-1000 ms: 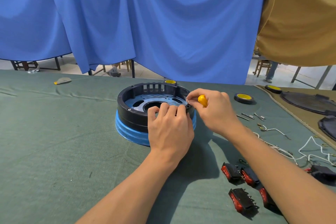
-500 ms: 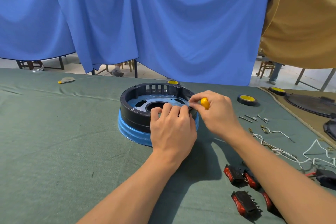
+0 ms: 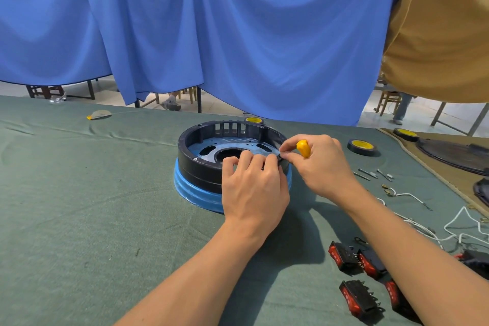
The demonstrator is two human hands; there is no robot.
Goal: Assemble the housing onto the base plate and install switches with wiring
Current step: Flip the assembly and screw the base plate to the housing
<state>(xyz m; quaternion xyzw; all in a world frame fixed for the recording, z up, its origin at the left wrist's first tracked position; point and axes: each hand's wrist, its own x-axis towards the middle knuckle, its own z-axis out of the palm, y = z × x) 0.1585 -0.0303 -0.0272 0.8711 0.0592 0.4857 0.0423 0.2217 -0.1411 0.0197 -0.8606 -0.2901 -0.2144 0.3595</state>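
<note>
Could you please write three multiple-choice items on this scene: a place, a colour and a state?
1. Where do the red switches lie?
A. on the floor
B. on the green cloth beside the right forearm
C. on a shelf

2. What colour is the base plate under the housing?
A. blue
B. white
C. red

3. What is the right hand doing?
A. lying flat and idle
B. gripping a yellow tool handle
C. lifting a switch

Key:
1 B: they lie loose there.
2 A: blue shows below the black housing.
3 B: it wraps the handle at the rim.
</note>
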